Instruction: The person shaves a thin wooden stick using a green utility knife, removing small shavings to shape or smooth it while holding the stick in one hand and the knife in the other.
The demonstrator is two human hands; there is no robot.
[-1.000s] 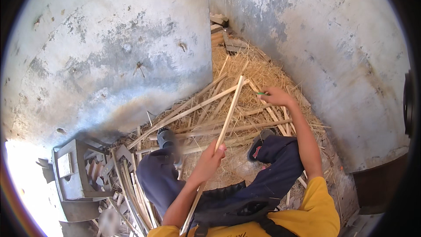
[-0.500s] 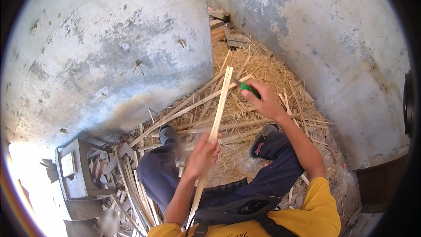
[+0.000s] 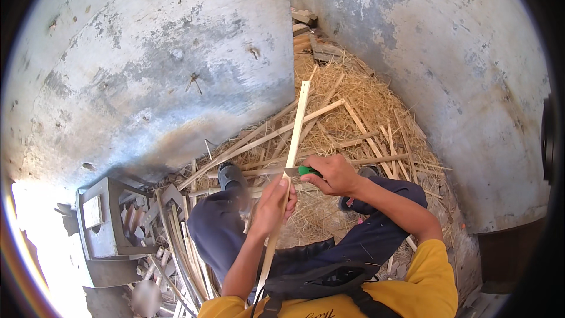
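Note:
My left hand (image 3: 271, 206) is closed round a long pale strip of bamboo or wood (image 3: 299, 116), which slants up and away from my lap. The strip's lower end runs down past my left forearm toward my waist. In my right hand (image 3: 338, 175) is a green-handled knife (image 3: 308, 171), gripped by its handle. Its blade lies crosswise at the strip, just above my left fingers. The blade is partly blurred, so I cannot tell how deep it sits in the strip.
Straw and shavings (image 3: 353, 91) cover the floor between two worn walls, with several loose strips (image 3: 271, 138) across them. A grey box-like metal object (image 3: 97, 215) stands at left beside a bundle of long strips (image 3: 182, 247). My shoe (image 3: 231, 175) is close to the work.
My right hand has drawn the knife down along the strip, from near its far end to just above my left hand. The left hand keeps its hold.

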